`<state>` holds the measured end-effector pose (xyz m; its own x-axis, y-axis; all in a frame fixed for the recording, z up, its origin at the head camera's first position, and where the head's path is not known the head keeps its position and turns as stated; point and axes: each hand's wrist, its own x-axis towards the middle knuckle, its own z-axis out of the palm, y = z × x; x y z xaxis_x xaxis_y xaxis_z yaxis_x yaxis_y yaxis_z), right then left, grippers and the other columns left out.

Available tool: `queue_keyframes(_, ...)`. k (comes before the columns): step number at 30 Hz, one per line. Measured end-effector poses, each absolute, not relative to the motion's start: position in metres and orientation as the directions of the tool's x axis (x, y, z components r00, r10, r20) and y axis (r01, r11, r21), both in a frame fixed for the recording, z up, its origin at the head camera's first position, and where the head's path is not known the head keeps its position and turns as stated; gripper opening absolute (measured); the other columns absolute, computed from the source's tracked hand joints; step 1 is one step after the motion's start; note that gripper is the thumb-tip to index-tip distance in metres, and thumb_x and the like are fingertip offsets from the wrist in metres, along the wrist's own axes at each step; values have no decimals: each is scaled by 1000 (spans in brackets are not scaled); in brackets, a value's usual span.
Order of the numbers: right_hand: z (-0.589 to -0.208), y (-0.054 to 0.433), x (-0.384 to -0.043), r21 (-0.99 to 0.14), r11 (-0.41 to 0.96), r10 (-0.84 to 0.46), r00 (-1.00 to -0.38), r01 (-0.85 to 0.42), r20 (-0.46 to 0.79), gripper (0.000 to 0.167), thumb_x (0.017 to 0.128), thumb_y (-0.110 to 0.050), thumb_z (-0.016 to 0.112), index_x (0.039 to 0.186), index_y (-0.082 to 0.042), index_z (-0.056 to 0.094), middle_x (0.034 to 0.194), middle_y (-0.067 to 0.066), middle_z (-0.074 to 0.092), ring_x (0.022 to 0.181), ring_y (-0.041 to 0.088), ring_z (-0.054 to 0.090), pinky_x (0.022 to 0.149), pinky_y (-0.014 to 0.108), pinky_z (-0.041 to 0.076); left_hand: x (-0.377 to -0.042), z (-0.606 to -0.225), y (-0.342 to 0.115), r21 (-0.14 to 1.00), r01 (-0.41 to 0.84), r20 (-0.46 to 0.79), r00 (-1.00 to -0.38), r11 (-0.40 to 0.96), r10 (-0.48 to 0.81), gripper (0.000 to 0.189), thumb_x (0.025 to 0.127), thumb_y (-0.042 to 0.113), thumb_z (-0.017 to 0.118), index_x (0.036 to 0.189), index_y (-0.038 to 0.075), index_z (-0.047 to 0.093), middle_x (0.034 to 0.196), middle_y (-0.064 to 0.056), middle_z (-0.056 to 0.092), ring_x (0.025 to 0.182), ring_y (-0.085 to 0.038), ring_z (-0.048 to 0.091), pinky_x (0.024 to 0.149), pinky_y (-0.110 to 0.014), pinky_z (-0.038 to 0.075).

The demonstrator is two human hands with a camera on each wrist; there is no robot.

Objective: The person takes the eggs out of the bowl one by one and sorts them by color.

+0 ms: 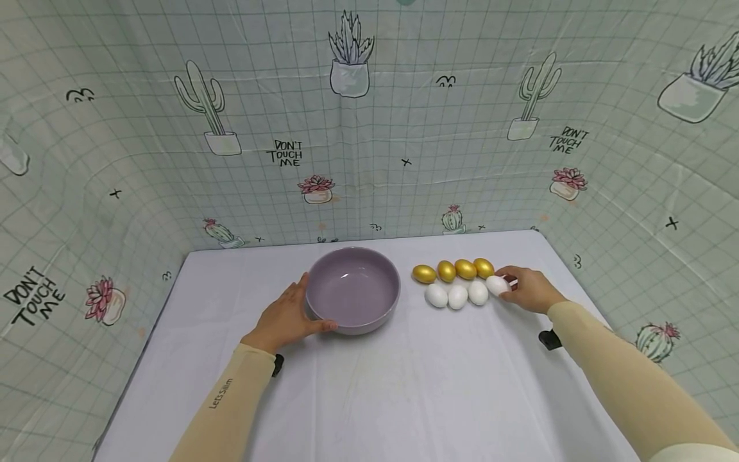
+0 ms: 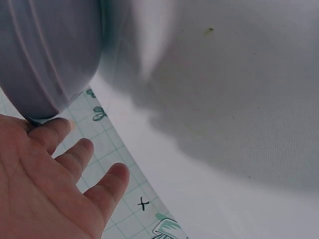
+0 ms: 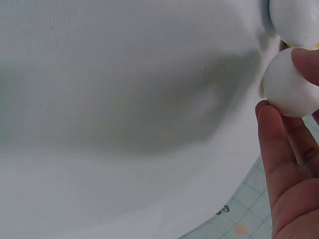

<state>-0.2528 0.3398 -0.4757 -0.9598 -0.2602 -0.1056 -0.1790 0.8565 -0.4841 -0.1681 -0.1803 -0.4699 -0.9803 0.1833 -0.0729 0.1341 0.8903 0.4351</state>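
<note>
A mauve bowl (image 1: 353,292) stands upright on the white table, and nothing lies in it. My left hand (image 1: 290,316) rests against its left side, thumb along the near wall and fingers spread by the rim. The left wrist view shows the bowl's outer wall (image 2: 55,45) above those loosely extended fingers. On the right, my right hand (image 1: 532,290) pinches a white egg (image 1: 496,286) between thumb and fingertips. That egg is at the right end of a row of white eggs (image 1: 457,296). Just behind runs a row of shiny gold eggs (image 1: 465,269).
The white tabletop (image 1: 404,391) spreads out in front of the bowl and eggs. A grid-patterned cloth (image 1: 381,128) printed with cacti hangs behind and along both sides of the table.
</note>
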Motion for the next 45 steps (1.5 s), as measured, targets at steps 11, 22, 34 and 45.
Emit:
queue_keyframes(11,-480,340,-255,-463,869,-255,-960,-173,-119,47,86,-12,77,129,-1,60,116,23,63,95,34,62,81,48,51,-168,-470,-180,434,135,-76,-980,891,185,135,69,81,69,160,3,7,159,-22,26,146,-40,24,109,-59,31)
queue_keyframes(22,-484,338,-253,-469,865,-266,-955,-176,-132,48,87,-14,76,129,0,59,116,26,63,94,33,61,82,49,50,-168,-469,-180,423,132,-81,-980,896,182,135,69,82,68,160,4,7,159,-22,26,146,-39,23,110,-59,31)
queue_keyframes(34,-488,337,-255,-466,864,-272,-955,-190,-115,48,86,-14,76,129,1,59,114,25,64,90,30,61,80,47,49,-168,-470,-180,426,131,-79,-980,895,182,135,68,82,68,160,4,7,160,-21,26,147,-39,23,109,-59,31)
queue_keyframes(45,-487,337,-252,-462,864,-278,-954,-199,-110,51,86,-15,75,130,3,57,115,26,64,93,31,62,82,49,50,-168,-470,-180,432,133,-75,-980,892,182,135,68,82,69,160,4,8,160,-21,26,147,-38,23,110,-59,31)
